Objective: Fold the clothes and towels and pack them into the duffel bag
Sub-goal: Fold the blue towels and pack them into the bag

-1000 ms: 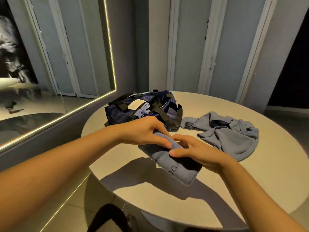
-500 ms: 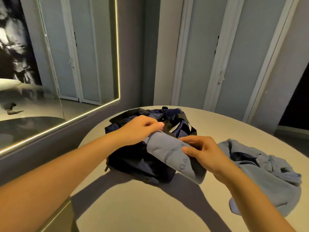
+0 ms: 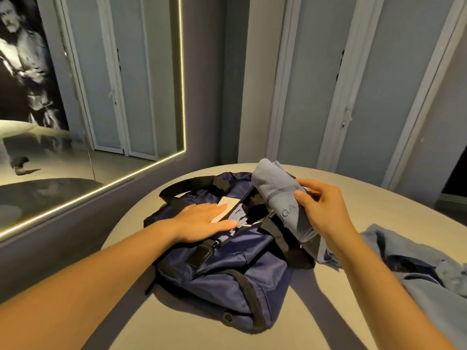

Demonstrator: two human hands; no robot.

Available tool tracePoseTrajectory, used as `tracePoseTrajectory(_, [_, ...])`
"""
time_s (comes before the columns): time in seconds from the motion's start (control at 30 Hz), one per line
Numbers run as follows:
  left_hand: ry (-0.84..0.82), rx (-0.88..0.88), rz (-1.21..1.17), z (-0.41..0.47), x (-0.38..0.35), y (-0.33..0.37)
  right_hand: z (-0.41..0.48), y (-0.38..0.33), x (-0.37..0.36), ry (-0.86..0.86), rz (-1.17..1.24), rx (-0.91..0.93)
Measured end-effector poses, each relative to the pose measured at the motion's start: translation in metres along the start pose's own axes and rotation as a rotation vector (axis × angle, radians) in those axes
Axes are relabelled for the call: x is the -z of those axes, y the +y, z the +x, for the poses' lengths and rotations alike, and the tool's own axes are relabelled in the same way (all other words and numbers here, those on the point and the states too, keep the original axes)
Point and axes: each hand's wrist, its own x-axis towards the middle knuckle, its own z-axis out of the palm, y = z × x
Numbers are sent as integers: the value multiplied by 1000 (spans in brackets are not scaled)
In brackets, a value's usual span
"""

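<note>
A navy duffel bag point(image 3: 222, 269) with black straps lies on the round beige table point(image 3: 353, 188), its top opening facing up. My left hand point(image 3: 202, 221) rests flat with straight fingers on the bag's left flap beside the opening. My right hand point(image 3: 321, 210) grips a folded grey-blue garment point(image 3: 275, 190) and holds it above the bag's right side, over the opening. Some light blue fabric point(image 3: 238, 215) shows inside the bag. A crumpled grey-blue hooded top point(image 3: 417, 271) lies on the table to the right.
A mirror with a lit edge point(image 3: 113, 183) runs along the wall on the left. Pale closet doors point(image 3: 310, 84) stand behind the table. The table's near edge curves below the bag.
My left hand has let go of the folded garment and now lies flat on the bag. My right hand alone has lifted the garment up over the bag's opening.
</note>
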Motion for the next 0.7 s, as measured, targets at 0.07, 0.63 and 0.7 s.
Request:
tracePoseTrajectory(0.07, [-17,-19,-15,-19,-2,5,2,-2,-2,-33,19,35])
tracePoseTrajectory(0.63, [-8,-1,-147,-123,-1,34,-9,-15,-22,-297,133,53])
tracePoseTrajectory(0.7, [123,36,32,-105,9,56,-10,-12,-21,-285,161,55])
